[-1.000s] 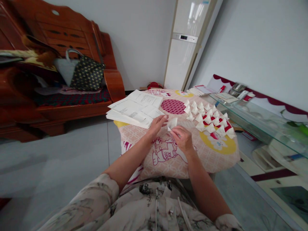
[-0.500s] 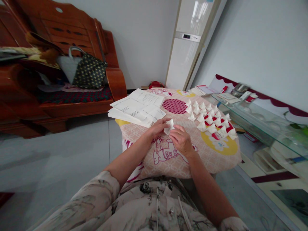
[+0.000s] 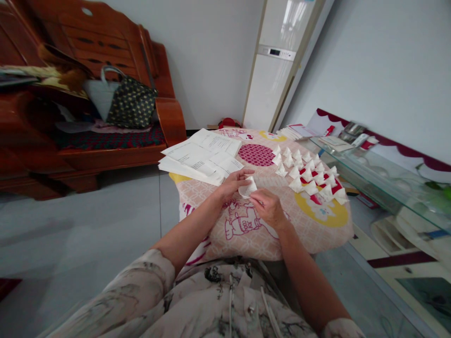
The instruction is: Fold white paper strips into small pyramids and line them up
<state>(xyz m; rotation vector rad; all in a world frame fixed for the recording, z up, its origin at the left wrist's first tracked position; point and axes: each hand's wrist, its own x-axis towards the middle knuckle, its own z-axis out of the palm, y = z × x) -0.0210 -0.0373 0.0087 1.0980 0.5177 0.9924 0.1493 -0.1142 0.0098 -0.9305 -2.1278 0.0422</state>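
Observation:
A small piece of folded white paper [image 3: 247, 187] is held up over the near part of the table, between my two hands. My left hand [image 3: 234, 184] grips its left side, the fingers bent along the upper edge. At the paper's lower right edge, my right hand [image 3: 267, 204] pinches it between thumb and fingers. Several rows of pointed folded paper pieces [image 3: 310, 188] stand on the right of the table. A stack of printed paper sheets [image 3: 197, 157] lies at the table's left, just beyond my left hand.
A patterned pink cloth [image 3: 225, 249] covers the table. To the right stands a glass-topped cabinet [image 3: 384, 183] with a metal bowl [image 3: 352, 129] and papers on it. A wooden bench [image 3: 116, 157] with bags is at the left, and a tall white air conditioner [image 3: 268, 84] stands behind.
My right hand has shifted slightly down, and its fingers have curled closer together at the paper's lower edge. More of the white paper's flat face now shows. My left hand has hardly moved.

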